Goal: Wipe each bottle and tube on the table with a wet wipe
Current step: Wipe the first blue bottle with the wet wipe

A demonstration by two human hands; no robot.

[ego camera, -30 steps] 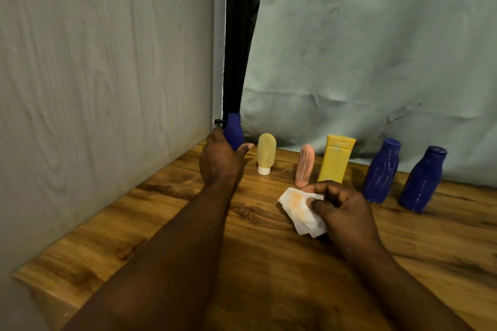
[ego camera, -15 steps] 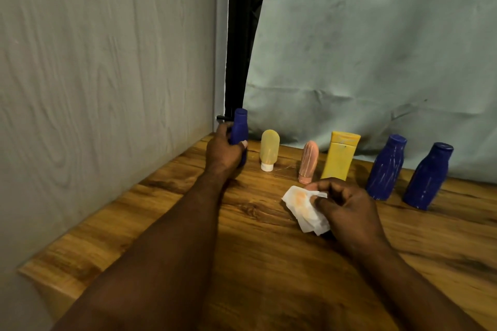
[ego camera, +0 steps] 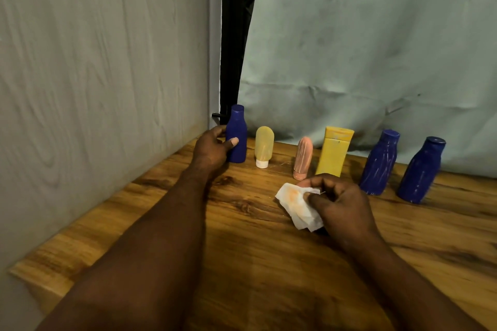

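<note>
My left hand grips a blue bottle that stands upright at the far left end of the row, near the wall corner. My right hand pinches a crumpled white wet wipe with an orange stain, low over the wooden table. Along the back stand a yellow tube on its white cap, a pink tube, a yellow bottle and two streaked blue bottles.
A grey wood-grain wall closes the left side. A pale creased cloth hangs behind the row, with a dark gap at the corner. The table's near left corner drops off.
My left hand has set the blue bottle down upright at the left end of the row, with the fingers still around it. The right hand and wipe have barely moved.
</note>
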